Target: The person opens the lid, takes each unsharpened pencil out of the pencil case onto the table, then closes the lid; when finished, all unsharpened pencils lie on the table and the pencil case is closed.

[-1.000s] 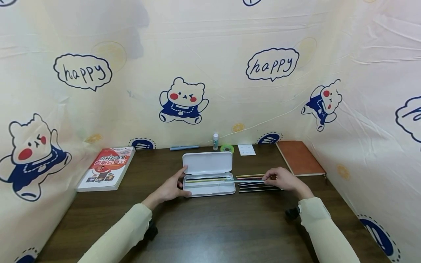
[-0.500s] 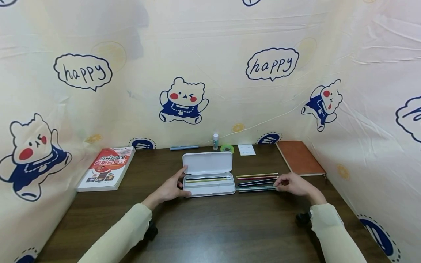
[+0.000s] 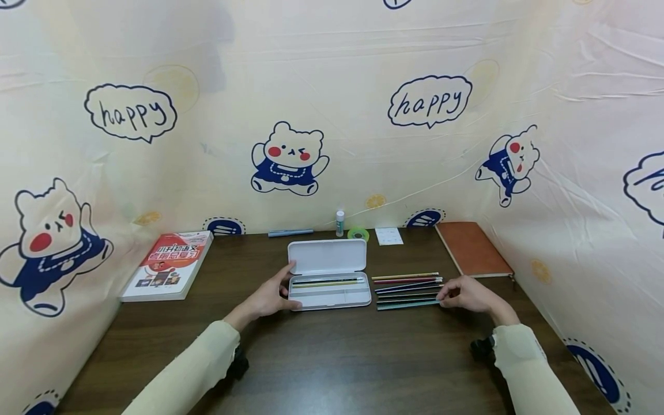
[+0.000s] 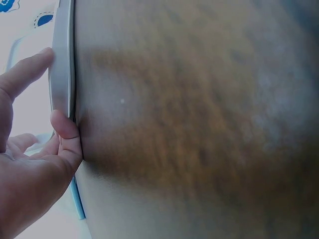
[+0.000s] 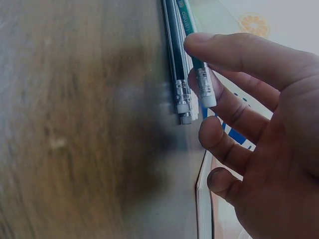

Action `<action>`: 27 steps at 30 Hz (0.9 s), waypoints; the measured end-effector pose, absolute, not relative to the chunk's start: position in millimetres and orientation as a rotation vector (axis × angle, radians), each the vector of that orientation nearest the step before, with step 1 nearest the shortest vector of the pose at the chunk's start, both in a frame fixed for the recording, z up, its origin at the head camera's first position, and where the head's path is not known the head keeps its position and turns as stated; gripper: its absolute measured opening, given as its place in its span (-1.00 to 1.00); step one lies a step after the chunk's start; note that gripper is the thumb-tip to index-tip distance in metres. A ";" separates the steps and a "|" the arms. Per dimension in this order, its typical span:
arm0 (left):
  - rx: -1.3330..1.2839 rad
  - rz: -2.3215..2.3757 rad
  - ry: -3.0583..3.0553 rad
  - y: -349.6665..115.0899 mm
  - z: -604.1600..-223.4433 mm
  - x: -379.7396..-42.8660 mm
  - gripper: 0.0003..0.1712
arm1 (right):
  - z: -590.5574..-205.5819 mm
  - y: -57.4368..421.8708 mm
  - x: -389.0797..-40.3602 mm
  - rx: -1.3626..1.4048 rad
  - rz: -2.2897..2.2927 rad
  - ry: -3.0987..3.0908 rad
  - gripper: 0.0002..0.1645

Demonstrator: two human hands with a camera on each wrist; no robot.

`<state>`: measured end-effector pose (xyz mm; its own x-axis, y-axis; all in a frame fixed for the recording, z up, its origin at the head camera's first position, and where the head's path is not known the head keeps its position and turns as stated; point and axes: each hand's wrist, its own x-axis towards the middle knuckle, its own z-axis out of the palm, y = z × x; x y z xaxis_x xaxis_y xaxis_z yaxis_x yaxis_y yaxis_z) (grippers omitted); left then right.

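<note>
In the head view, an open white pencil case (image 3: 316, 301) lies with its lid (image 3: 327, 257) tipped back. A few pencils (image 3: 329, 283) lie in its rear compartment. My left hand (image 3: 268, 297) grips the case's left end, thumb at the front corner and a finger by the hinge side. To the right of the case, several pencils (image 3: 407, 289) form a row. At the row's front, my right hand (image 3: 467, 294) pinches the eraser end of a green pencil (image 5: 202, 74) between thumb and finger. Two dark pencils (image 5: 175, 59) with white erasers lie beside it in the right wrist view.
Behind the case are a blue pen (image 3: 290, 233), a glue stick (image 3: 339, 223), a green tape roll (image 3: 358, 233) and a white paper (image 3: 389, 236). A book (image 3: 166, 265) lies at left, a brown notebook (image 3: 474, 249) at right. A patterned curtain (image 3: 358, 161) hangs behind the table.
My right hand has brought the pencil from above the row, near the case, to the front of the row, moving right and nearer. My left hand and the case stay put.
</note>
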<state>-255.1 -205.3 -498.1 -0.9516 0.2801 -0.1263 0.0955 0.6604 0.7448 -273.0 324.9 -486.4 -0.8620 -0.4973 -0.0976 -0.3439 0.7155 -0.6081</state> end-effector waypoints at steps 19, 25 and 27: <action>0.298 1.158 2.648 -205.8 -498.5 -255.6 0.27 | -483.1 317.5 -275.9 -0.629 -0.875 2.663 -0.93; 0.299 1.160 2.653 -204.9 -497.8 -254.7 0.28 | -477.2 299.3 -281.8 -0.637 -0.877 2.701 -0.84; 0.295 1.160 2.653 -204.4 -497.8 -254.6 0.28 | -475.3 291.0 -284.4 -0.627 -0.885 2.721 -0.82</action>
<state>-254.6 -204.4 -497.8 -0.9532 0.2737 -0.1288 0.0914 0.6665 0.7399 -284.4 291.0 -475.3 -0.8870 -0.4569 -0.0673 -0.3299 0.7288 -0.6001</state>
